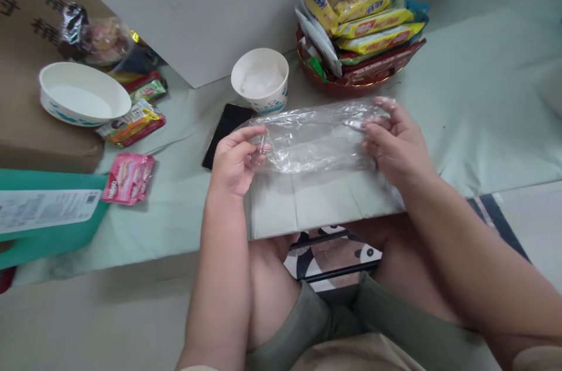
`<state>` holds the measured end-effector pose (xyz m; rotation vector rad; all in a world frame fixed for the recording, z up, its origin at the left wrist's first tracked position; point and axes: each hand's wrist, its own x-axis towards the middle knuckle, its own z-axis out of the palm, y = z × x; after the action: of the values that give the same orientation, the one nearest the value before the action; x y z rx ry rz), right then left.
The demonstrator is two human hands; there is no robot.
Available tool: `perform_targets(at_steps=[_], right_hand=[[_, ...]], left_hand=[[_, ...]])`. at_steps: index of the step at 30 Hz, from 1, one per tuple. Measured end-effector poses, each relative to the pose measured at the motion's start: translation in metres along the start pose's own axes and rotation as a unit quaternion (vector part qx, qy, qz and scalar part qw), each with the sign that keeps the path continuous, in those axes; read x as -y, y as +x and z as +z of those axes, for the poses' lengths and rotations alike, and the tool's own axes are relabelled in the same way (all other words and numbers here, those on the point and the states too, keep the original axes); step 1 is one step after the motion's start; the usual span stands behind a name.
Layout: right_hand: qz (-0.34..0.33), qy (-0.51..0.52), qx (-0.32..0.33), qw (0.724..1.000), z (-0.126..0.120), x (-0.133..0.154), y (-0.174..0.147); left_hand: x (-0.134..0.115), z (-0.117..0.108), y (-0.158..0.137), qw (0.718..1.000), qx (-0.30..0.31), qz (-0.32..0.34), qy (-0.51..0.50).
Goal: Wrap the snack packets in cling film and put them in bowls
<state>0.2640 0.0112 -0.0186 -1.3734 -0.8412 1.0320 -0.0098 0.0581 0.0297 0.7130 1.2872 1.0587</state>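
A clear plastic bag (pixel 314 137) is stretched between my two hands, just above the table's front edge. My left hand (pixel 239 157) pinches its left end, fingers curled round the film. At the other end, my right hand (pixel 393 140) grips the plastic between thumb and fingers. Behind the bag stands a white paper bowl (pixel 266 87) with a blue pattern and something whitish, perhaps plastic, inside. A dark phone (pixel 226 131) lies flat beside my left hand, partly covered by the hand and bag.
A red bowl (pixel 351 87) piled with snack packets stands at the back right. To the left are another paper bowl (pixel 83 99), a pink wafer packet (pixel 129 179), a green container (pixel 48 242) and cardboard box (pixel 39 143). A white box (pixel 197 2) blocks the back.
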Motion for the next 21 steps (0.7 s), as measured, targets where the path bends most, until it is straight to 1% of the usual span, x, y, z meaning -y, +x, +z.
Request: perform_targets(at_steps=[4, 6, 7, 10, 12, 15, 18, 21], right_hand=[[-0.033, -0.032, -0.018, 0.999, -0.006, -0.01, 0.006], [-0.046, -0.037, -0.033, 0.998, -0.007, -0.011, 0.008], [-0.051, -0.039, -0.041, 0.997, -0.006, -0.01, 0.008], [-0.05, -0.038, -0.068, 0.996, -0.003, -0.004, 0.005], [-0.046, -0.028, -0.092, 0.994, 0.001, 0.002, 0.003], [-0.064, -0.022, -0.143, 0.987, 0.003, 0.007, 0.002], [-0.071, -0.024, -0.178, 0.981, 0.001, 0.011, 0.002], [-0.066, 0.029, -0.214, 0.974, -0.008, 0.017, 0.006]], left_hand=[[-0.001, -0.001, 0.004, 0.999, -0.043, -0.02, 0.006], [-0.001, -0.002, 0.005, 0.999, -0.045, -0.025, 0.007], [-0.001, -0.003, 0.004, 0.999, -0.034, -0.03, 0.005], [-0.002, -0.003, 0.002, 0.999, 0.027, -0.041, 0.002], [-0.002, -0.003, -0.001, 0.998, 0.057, -0.039, 0.011], [-0.003, -0.002, -0.004, 0.996, 0.079, -0.029, 0.025], [-0.004, -0.003, -0.005, 0.995, 0.093, -0.026, 0.028], [-0.004, -0.006, -0.006, 0.991, 0.131, -0.027, 0.022]])
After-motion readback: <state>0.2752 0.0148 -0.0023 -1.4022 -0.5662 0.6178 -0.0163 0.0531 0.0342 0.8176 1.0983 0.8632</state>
